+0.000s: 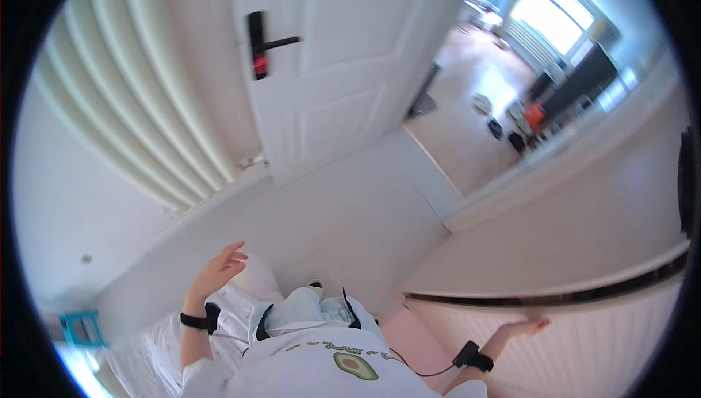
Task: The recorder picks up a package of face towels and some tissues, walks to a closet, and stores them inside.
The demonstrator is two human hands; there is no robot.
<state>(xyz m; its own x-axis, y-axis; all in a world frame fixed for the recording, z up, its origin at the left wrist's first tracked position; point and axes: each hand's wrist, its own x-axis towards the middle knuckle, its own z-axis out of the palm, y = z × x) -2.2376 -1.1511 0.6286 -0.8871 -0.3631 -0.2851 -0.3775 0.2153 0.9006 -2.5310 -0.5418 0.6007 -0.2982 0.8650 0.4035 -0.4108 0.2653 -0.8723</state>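
Hands apart: left hand [217, 269] raised, fingers spread, gripping nothing, above white bed [157, 358]; right hand [527, 326] flat against ribbed white panel [606, 347] at lower right, fingers outstretched. Beyond, white door [343, 55] ajar with black lever handle [264, 44]. Black bands on both wrists.

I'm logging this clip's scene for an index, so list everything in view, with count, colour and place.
door: one, white, open, top centre
door handle: one, black, on the door
radiator: one, cream, ribbed, upper left
floor: pale, centre
further room: bright window, small things too blurred to name, upper right
wardrobe door: one, white, slatted, lower right
blue thing: one, lower left, unclear
wrist bands: two, black, one on each wrist
left hand: open, in the air, touching nothing
right hand: on the wardrobe door's edge
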